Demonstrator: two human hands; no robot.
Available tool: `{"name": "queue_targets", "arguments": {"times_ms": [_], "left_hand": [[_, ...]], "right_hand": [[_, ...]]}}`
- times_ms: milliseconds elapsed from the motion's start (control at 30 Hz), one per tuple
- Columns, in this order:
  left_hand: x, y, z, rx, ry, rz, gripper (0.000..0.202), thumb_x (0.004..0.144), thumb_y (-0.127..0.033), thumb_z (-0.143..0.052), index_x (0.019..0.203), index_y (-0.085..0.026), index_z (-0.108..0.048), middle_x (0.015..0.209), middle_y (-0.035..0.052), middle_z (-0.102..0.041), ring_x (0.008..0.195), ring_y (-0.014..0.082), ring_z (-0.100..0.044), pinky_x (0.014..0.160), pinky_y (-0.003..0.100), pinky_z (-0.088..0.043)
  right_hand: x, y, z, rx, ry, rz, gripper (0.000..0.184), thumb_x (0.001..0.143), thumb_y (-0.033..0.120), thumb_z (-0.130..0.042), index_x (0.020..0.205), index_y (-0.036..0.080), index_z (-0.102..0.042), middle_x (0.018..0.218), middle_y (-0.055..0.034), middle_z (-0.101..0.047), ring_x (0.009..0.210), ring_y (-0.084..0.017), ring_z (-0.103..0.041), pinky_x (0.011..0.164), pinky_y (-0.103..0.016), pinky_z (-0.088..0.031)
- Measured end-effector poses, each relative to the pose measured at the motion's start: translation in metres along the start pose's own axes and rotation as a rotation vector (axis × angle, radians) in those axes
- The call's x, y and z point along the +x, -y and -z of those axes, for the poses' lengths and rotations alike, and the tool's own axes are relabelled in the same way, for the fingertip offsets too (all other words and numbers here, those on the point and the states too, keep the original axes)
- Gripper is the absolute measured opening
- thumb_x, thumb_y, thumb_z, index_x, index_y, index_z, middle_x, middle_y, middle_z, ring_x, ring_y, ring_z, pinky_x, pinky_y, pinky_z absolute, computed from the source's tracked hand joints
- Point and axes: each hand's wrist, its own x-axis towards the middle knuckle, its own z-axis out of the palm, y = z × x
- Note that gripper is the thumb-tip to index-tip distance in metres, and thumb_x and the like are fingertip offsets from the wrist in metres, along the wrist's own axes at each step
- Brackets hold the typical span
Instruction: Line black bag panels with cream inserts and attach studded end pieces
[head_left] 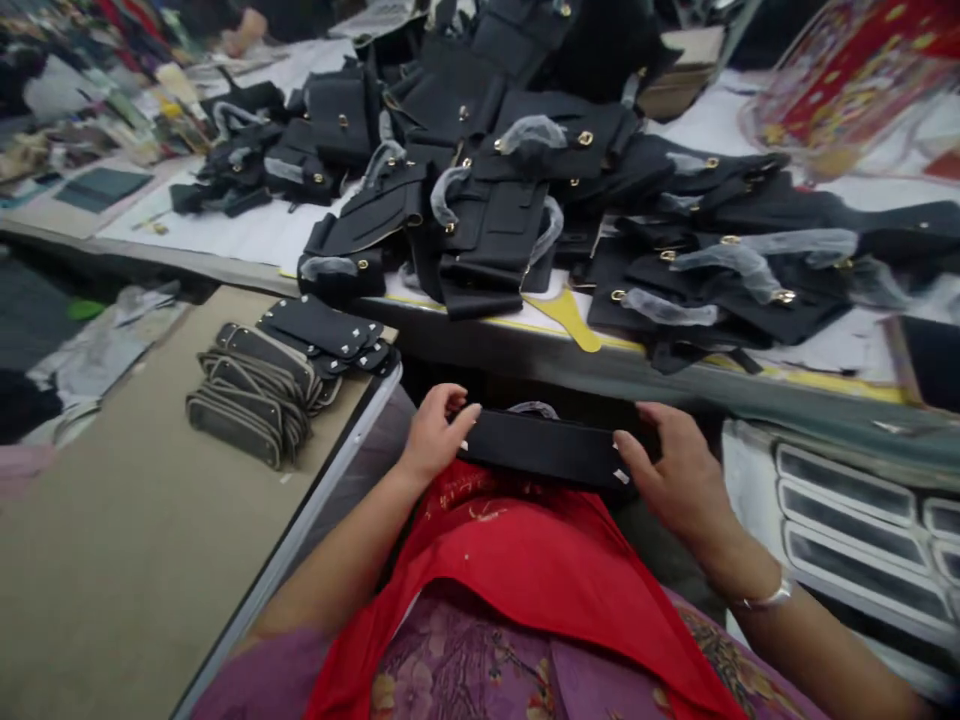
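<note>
A black handbag (544, 448) lies across my lap, with a long flat black face towards me. White tabs show near the ends of that face, and a plastic-wrapped handle (534, 409) peeks out behind it. My left hand (439, 430) holds the left end, thumb on the near edge and fingers curled behind. At the right end, the thumb of my right hand (675, 470) presses on the edge while its fingers curve round the far side. The lower part of the bag is hidden.
Black handbags (487, 220) are heaped on the bench ahead, beside a yellow tool (568, 318). A board (150, 560) on the left carries stacked black panels (247, 390). To the right, pale-edged black strips (855, 530) lie in rows.
</note>
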Motion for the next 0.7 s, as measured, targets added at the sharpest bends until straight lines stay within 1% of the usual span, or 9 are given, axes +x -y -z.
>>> {"name": "queue_targets", "arguments": {"times_ms": [33,67,133,200,267,333,400,533,700], "left_hand": [[-0.003,0.015,0.013,-0.079,0.043,0.131,0.025,0.081,-0.041,-0.053,0.090,-0.018,-0.054,0.084,0.0032,-0.059,0.079,0.0145,-0.057,0.071,0.027,-0.047],[-0.006,0.028,0.023,-0.165,0.117,0.242,0.025,0.080,-0.041,-0.054,0.084,-0.017,-0.053,0.075,0.0005,-0.057,0.068,0.0118,-0.055,0.061,0.023,-0.045],[-0.010,0.048,0.031,-0.326,0.268,0.364,0.026,0.077,-0.041,-0.057,0.078,-0.016,-0.050,0.065,-0.0033,-0.052,0.055,0.0080,-0.049,0.050,0.019,-0.039],[-0.013,0.058,0.029,-0.419,0.329,0.368,0.028,0.073,-0.041,-0.061,0.077,-0.016,-0.049,0.062,-0.0052,-0.050,0.051,0.0063,-0.046,0.047,0.018,-0.036],[-0.012,0.060,0.026,-0.435,0.316,0.327,0.028,0.071,-0.040,-0.063,0.077,-0.016,-0.049,0.060,-0.0059,-0.050,0.050,0.0059,-0.046,0.048,0.017,-0.036],[-0.010,0.059,0.025,-0.409,0.301,0.306,0.028,0.070,-0.039,-0.064,0.075,-0.016,-0.051,0.057,-0.0060,-0.051,0.049,0.0057,-0.045,0.048,0.018,-0.035],[-0.006,0.058,0.027,-0.379,0.310,0.315,0.028,0.071,-0.041,-0.064,0.073,-0.015,-0.053,0.054,-0.0058,-0.050,0.045,0.0056,-0.043,0.046,0.018,-0.033],[0.001,0.058,0.028,-0.358,0.350,0.347,0.030,0.072,-0.043,-0.061,0.068,-0.015,-0.054,0.048,-0.0059,-0.047,0.040,0.0057,-0.039,0.043,0.019,-0.029],[0.002,0.061,0.024,-0.293,0.290,0.303,0.028,0.074,-0.041,-0.060,0.066,-0.014,-0.056,0.051,-0.0049,-0.048,0.045,0.0061,-0.040,0.047,0.020,-0.031]], "right_hand": [[0.007,0.016,-0.005,-0.014,0.038,0.115,0.045,0.085,0.044,-0.048,0.118,0.012,-0.051,0.113,-0.0161,-0.056,0.108,-0.026,-0.051,0.094,-0.042,-0.041],[0.013,0.034,-0.014,-0.021,0.099,0.209,0.045,0.085,0.043,-0.048,0.118,0.012,-0.051,0.114,-0.0159,-0.056,0.108,-0.026,-0.051,0.095,-0.041,-0.040],[0.023,0.067,-0.037,-0.036,0.239,0.331,0.047,0.086,0.043,-0.049,0.120,0.011,-0.051,0.119,-0.0161,-0.055,0.110,-0.026,-0.050,0.094,-0.041,-0.040],[0.031,0.092,-0.064,-0.060,0.362,0.404,0.050,0.085,0.043,-0.049,0.124,0.011,-0.049,0.124,-0.0158,-0.053,0.112,-0.026,-0.048,0.094,-0.040,-0.039],[0.036,0.106,-0.085,-0.104,0.438,0.436,0.050,0.087,0.041,-0.047,0.127,0.013,-0.048,0.126,-0.0152,-0.052,0.113,-0.027,-0.048,0.094,-0.041,-0.038],[0.039,0.111,-0.098,-0.160,0.463,0.432,0.048,0.090,0.038,-0.040,0.130,0.013,-0.046,0.127,-0.0153,-0.052,0.112,-0.027,-0.048,0.092,-0.041,-0.037],[0.039,0.111,-0.102,-0.205,0.466,0.415,0.048,0.092,0.037,-0.035,0.132,0.013,-0.044,0.127,-0.0156,-0.052,0.111,-0.028,-0.049,0.090,-0.041,-0.036],[0.038,0.109,-0.100,-0.231,0.479,0.406,0.047,0.092,0.037,-0.035,0.132,0.013,-0.044,0.127,-0.0143,-0.053,0.111,-0.028,-0.049,0.090,-0.040,-0.035],[0.039,0.109,-0.101,-0.233,0.484,0.410,0.047,0.093,0.036,-0.034,0.132,0.012,-0.044,0.128,-0.0127,-0.053,0.111,-0.027,-0.049,0.092,-0.039,-0.034]]}}
